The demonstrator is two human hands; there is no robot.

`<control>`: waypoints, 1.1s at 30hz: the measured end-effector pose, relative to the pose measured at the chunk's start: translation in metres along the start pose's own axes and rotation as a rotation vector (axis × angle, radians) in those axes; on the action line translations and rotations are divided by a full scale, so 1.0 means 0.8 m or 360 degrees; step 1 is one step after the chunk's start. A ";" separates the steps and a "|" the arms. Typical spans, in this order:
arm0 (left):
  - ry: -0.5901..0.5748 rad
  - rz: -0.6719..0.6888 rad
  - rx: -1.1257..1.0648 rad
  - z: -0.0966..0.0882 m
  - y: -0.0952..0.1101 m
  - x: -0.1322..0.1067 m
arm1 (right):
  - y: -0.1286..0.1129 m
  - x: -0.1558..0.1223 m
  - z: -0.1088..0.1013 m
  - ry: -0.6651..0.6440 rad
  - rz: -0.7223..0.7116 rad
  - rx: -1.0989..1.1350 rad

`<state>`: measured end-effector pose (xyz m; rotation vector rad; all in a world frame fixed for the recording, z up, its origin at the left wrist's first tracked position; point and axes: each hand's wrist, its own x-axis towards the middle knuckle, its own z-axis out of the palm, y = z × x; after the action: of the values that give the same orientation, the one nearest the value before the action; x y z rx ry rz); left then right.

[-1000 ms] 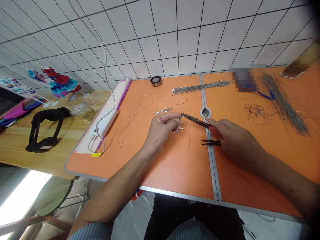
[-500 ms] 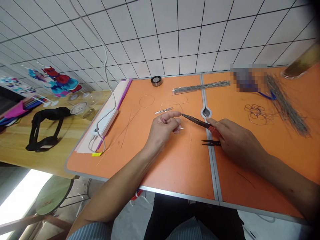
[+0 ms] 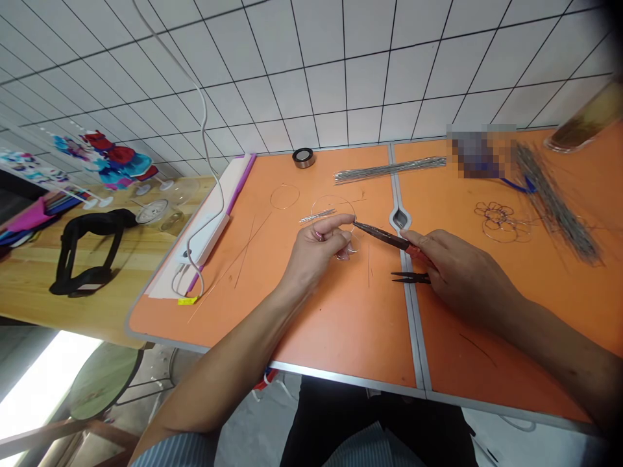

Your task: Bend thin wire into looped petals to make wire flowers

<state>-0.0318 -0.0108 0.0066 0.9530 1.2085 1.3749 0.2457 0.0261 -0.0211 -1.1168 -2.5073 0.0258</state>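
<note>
My left hand is closed in a pinch on a thin bent wire, whose loops show faintly below the fingers. My right hand wraps round the red handle of long-nosed pliers. The tips of these pliers meet the wire at my left index fingertip. Beneath my right hand lies a second pair of pliers with black jaws, its handles hidden by the hand. Beyond my left hand, several short, light-coloured rods and a round wire loop lie on the orange table.
A roll of tape and a wire bundle are at the back. Flower-shaped wire and a larger wire bundle lie to the right, near a cup. A white power strip and its cable lie left.
Almost nothing differs. Both hands keep their hold, with the plier tips still at the left index fingertip; the whole view has shifted very slightly.
</note>
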 end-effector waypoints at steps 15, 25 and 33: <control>0.0041 -0.0029 -0.0008 0.001 -0.002 -0.002 | 0.002 -0.002 0.003 -0.0015 -0.0015 0.0026; 0.0002 -0.0088 -0.0091 -0.001 0.002 0.000 | 0.001 0.002 0.003 -0.0081 0.0069 0.0340; 0.0007 -0.0225 -0.0322 -0.009 0.002 0.005 | 0.001 0.005 -0.001 -0.0117 0.0120 0.0546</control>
<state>-0.0396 -0.0080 0.0071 0.7102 1.0952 1.3578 0.2442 0.0296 -0.0194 -1.0795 -2.4002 0.5062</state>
